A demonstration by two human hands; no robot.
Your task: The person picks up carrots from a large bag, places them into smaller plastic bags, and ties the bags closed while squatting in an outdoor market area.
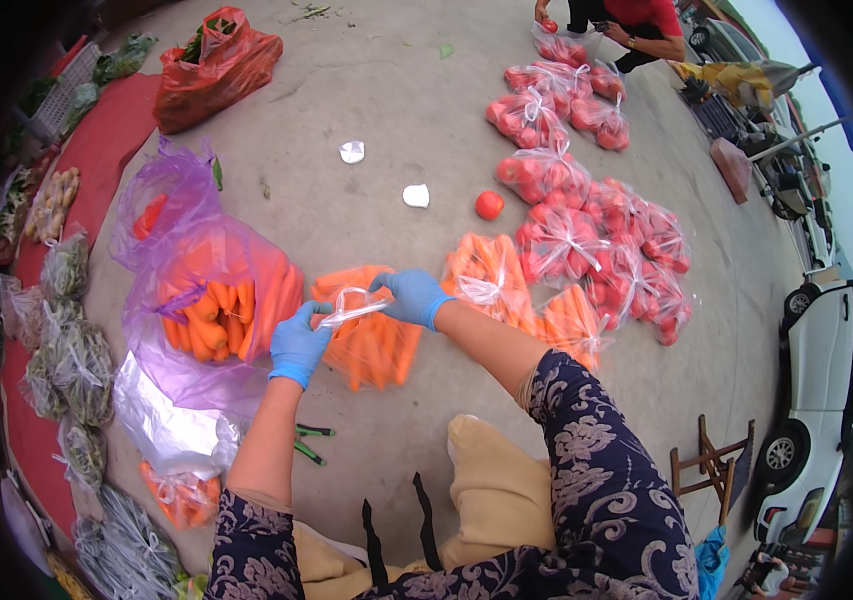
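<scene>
A clear plastic bag of carrots (374, 352) lies on the concrete ground before me. My left hand (302, 337), in a blue glove, grips one end of its twisted white handles (355, 309). At their other end, my gloved right hand (410, 294) pinches the plastic between its fingers. Left of the bag, a large purple plastic bag (193, 300) is open over loose carrots (216, 319). Two tied bags of carrots, one (488, 281) behind the other (575, 322), lie right of my right hand. A silvery sheet of plastic (163, 420) spreads below the purple bag.
Tied bags of tomatoes (561, 240) lie at the right, near a loose tomato (489, 205). A person in red (640, 26) crouches beyond them. Green-handled scissors or pliers (311, 442) lie near my left forearm. A folding stool (711, 465) stands right; bagged greens (82, 367) line the left.
</scene>
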